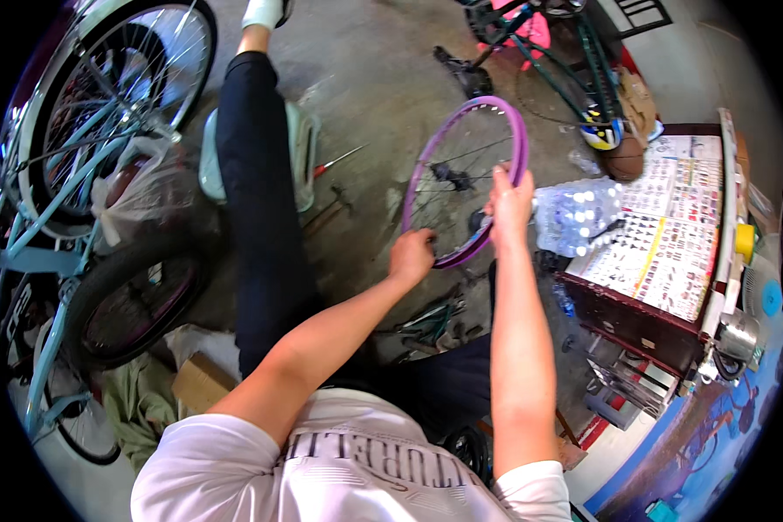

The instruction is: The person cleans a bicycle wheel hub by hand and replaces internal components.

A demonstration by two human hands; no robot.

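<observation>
Purple-rimmed spoked bicycle wheel [520,135], long axis to 1 o'clock: my R hand [511,207] clamps it at 4; L hand [411,257] at 7, grip unclear.

Wheel [453,177] between screwdriver [324,167] (left) and bottles [574,217]

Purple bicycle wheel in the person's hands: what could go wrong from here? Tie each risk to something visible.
The right hand holds the purple bicycle wheel close to the bottles and might knock them.
The left hand sits at the wheel's lower edge, so a sudden turn could pinch it.
The screwdriver lies near the outstretched leg, which might catch it if shifted.
</observation>
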